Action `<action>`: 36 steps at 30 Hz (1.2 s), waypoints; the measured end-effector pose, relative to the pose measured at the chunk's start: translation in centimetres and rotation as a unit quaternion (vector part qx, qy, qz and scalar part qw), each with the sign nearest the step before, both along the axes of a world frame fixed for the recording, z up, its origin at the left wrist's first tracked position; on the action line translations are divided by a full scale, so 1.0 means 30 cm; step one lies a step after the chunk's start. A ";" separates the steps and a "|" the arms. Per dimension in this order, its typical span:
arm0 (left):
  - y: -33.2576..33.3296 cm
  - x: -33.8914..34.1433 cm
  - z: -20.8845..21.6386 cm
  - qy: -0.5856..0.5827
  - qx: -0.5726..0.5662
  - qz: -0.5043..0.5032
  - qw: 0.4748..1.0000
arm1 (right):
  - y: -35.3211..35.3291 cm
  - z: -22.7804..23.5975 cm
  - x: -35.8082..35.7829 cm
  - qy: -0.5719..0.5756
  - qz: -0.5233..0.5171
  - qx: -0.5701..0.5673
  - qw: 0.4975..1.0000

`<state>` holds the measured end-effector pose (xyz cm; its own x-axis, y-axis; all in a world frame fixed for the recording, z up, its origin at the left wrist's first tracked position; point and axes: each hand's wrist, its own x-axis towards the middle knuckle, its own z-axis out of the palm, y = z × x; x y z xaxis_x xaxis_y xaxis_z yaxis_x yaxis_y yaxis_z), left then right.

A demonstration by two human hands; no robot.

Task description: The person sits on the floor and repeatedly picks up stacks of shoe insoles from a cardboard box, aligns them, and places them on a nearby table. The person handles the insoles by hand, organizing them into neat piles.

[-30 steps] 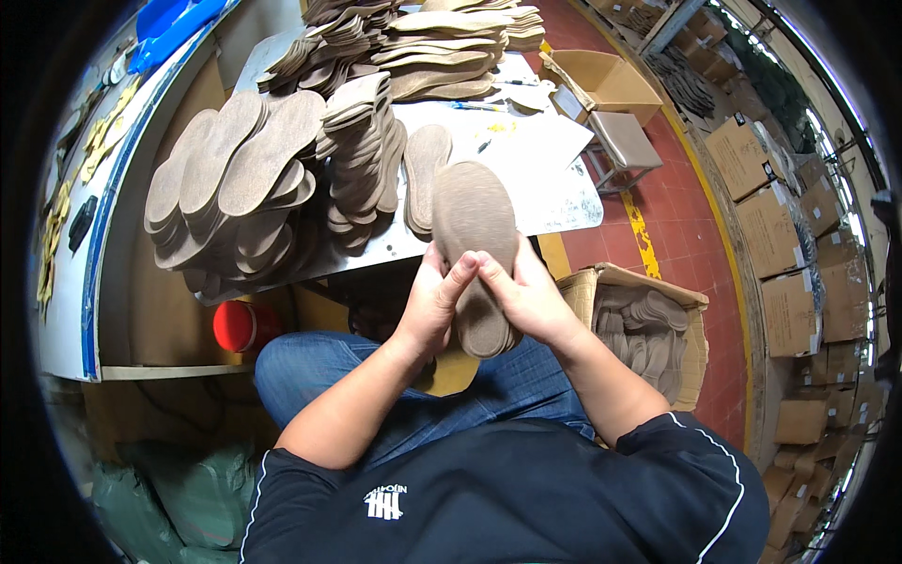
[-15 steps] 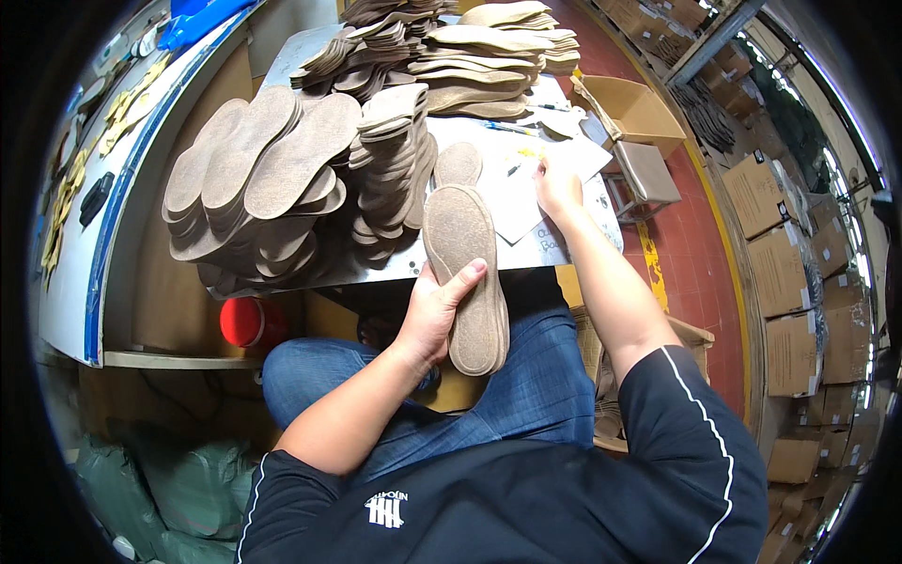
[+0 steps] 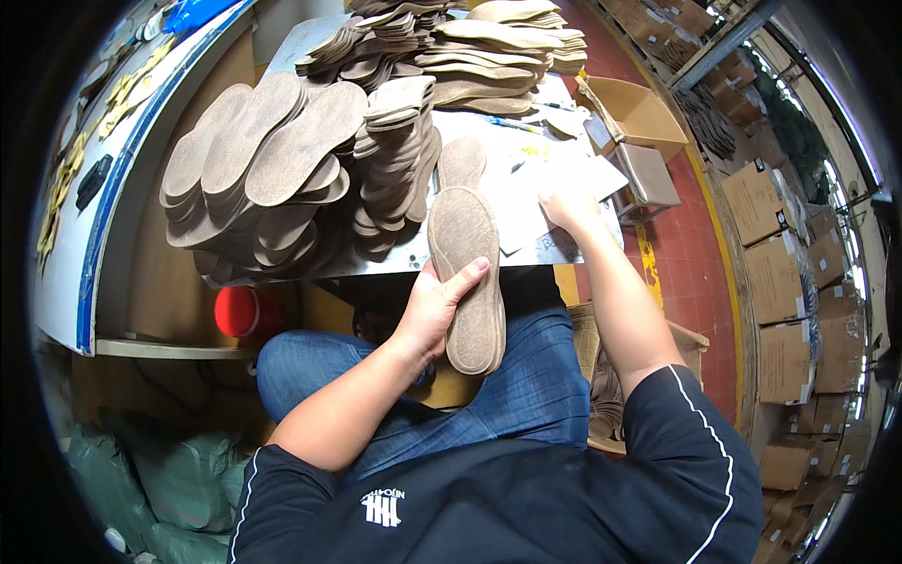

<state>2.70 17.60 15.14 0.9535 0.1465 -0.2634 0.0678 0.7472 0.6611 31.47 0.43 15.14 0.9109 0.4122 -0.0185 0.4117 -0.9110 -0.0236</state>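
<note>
My left hand (image 3: 434,305) grips a small stack of brown felt-like insoles (image 3: 467,249) over my lap, thumb on top and fingers underneath. The held stack stands nearly upright, its upper end close to the table's front edge. Just beyond it, another insole (image 3: 461,162) lies on the table. My right hand (image 3: 569,207) rests over white paper (image 3: 521,211) on the right part of the table. Its fingers look curled together, but bright light washes them out, and anything between them cannot be made out. Small yellow pieces (image 3: 534,150) lie on the paper beyond that hand.
Tall piles of insoles (image 3: 268,141) crowd the table's left, with more insole stacks (image 3: 484,61) at the back. A pen (image 3: 512,123) lies behind the paper. An open carton (image 3: 639,113) and a stool (image 3: 648,177) stand right. A red round-topped object (image 3: 237,311) sits below left.
My right hand has drawn back toward me and slightly right, away from the yellow pieces. The left hand keeps its hold on the insoles. The whole view has shifted slightly.
</note>
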 end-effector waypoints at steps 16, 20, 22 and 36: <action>0.004 0.009 0.010 0.008 0.018 -0.009 1.000 | -0.004 -0.147 0.127 -0.062 0.012 0.224 0.972; 0.008 0.017 0.005 0.021 0.002 -0.017 1.000 | -0.007 -0.198 0.153 -0.086 -0.032 0.242 0.966; 0.003 0.018 0.003 0.008 0.006 -0.011 1.000 | -0.007 -0.208 0.173 -0.087 -0.041 0.267 0.959; 0.007 -0.015 -0.004 0.026 0.023 -0.004 0.999 | 0.086 -0.163 -0.031 -0.162 -0.104 0.335 0.922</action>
<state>2.24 17.81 15.02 0.9401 0.1523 -0.3051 0.1078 0.7161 0.6896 30.56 3.00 10.24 0.8845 0.0470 0.4642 0.3134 -0.7969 -0.5165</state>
